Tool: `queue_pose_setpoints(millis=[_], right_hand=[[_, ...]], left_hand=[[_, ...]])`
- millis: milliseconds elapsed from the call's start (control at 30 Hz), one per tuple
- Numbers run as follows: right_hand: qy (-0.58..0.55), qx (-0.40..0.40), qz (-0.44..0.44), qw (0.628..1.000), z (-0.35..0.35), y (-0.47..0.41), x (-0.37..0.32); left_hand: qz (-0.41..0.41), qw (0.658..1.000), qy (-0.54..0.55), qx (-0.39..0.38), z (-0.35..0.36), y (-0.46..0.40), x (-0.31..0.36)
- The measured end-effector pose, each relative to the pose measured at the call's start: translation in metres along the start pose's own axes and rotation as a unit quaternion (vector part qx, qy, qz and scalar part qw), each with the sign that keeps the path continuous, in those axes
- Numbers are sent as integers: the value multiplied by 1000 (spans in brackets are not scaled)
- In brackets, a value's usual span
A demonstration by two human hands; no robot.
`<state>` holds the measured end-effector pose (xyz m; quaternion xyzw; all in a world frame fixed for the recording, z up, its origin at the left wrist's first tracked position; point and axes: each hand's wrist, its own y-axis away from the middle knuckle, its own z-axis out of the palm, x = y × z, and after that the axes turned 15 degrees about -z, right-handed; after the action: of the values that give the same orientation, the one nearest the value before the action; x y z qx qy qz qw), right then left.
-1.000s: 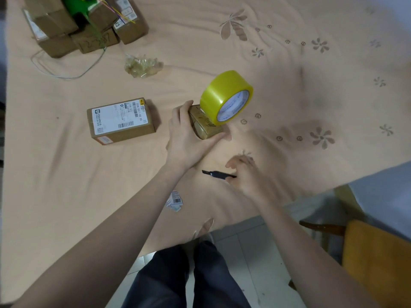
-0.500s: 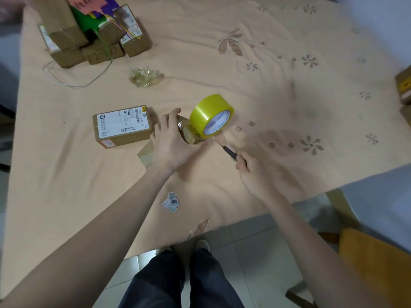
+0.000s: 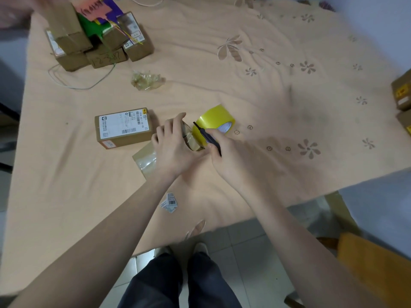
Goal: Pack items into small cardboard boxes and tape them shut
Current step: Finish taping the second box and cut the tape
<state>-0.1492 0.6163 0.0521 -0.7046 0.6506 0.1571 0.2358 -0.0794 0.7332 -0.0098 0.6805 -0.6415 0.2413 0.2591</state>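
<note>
A small brown cardboard box (image 3: pixel 191 140) wrapped in clear tape stands mid-table, and my left hand (image 3: pixel 173 147) grips it from the left side. A yellow tape roll (image 3: pixel 215 123) hangs against the box on its right. My right hand (image 3: pixel 230 158) holds a black cutter (image 3: pixel 206 137), its tip lying between the box and the roll. Much of the box is hidden behind my left hand.
A labelled cardboard box (image 3: pixel 123 127) lies left of my hands, with a taped cardboard piece (image 3: pixel 145 161) beside it. A stack of boxes (image 3: pixel 93 38) sits far left, crumpled tape (image 3: pixel 146 80) below it. A barcode sticker (image 3: pixel 170 202) lies near the front table edge. More boxes (image 3: pixel 402 94) sit at right.
My right hand picked the cutter up from the table and brought it up to the tape between box and roll. The roll has dropped lower beside the box.
</note>
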Motion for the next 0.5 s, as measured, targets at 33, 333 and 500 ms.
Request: queue_pose_setpoints(millis=[33, 333, 500], right_hand=[[0, -5, 5, 1000, 2, -1, 1], [18, -2, 1, 1000, 9, -5, 0], [13, -28, 25, 999, 15, -14, 8]], left_hand=[[1, 1000, -4, 0, 0, 0, 0], [-7, 1000, -2, -4, 4, 2, 1], [-10, 1000, -12, -24, 8, -2, -5]])
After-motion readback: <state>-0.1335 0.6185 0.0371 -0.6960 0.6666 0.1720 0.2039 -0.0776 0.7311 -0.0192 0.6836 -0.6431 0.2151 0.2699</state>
